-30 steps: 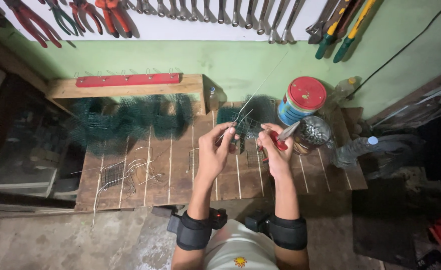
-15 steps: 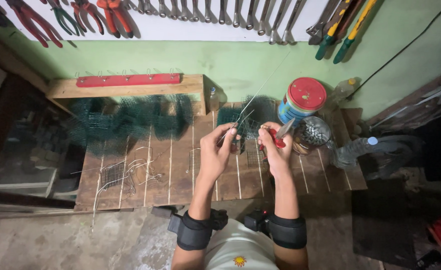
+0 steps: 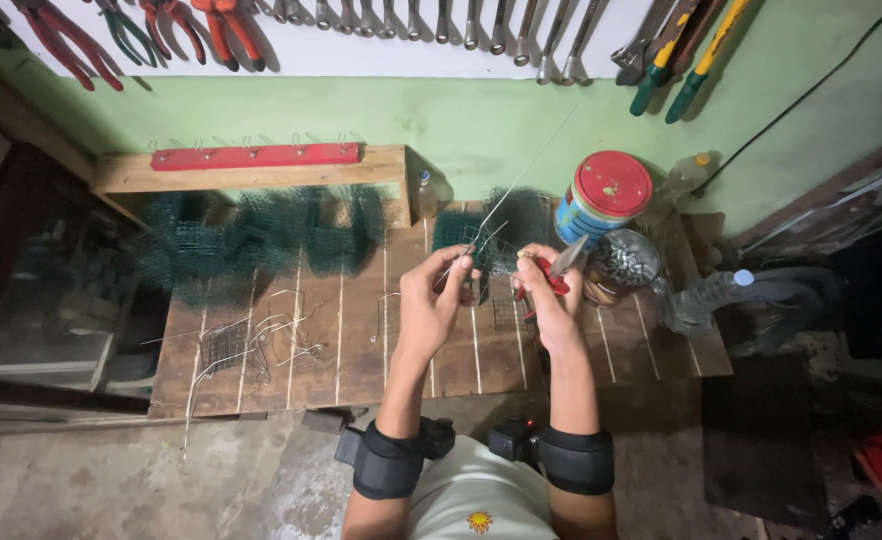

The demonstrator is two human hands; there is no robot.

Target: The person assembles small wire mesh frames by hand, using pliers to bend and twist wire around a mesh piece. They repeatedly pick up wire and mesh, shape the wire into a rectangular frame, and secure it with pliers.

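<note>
A gray concrete floor (image 3: 111,480) lies at the bottom, and a low wooden counter (image 3: 361,350) made of planks stands on it against a green wall (image 3: 461,120).

Closest to the camera are two arms with black bands near the elbows. The left hand (image 3: 431,305) is held up over the counter. Its grip is pressed together, pinching a thin wire (image 3: 506,200) that sticks up and away toward the wall. The right hand (image 3: 546,290) is just beside it. Its grip is wrapped around red-handled pliers (image 3: 551,275), and the metal tip points up and to the right. The two hands are close together, above the middle of the counter.

On the left part of the counter lie some bent wire pieces (image 3: 251,345). Behind them sits a long heap of dark green mesh (image 3: 261,235). A smaller piece of green mesh (image 3: 506,225) lies right behind the hands. To the right stand a round can with a red lid (image 3: 611,185) and a shiny metal tin (image 3: 621,265).

Farther back, a red bar with hooks (image 3: 256,155) lies on a wooden shelf. High on the wall hang many pliers and wrenches (image 3: 441,20).
</note>
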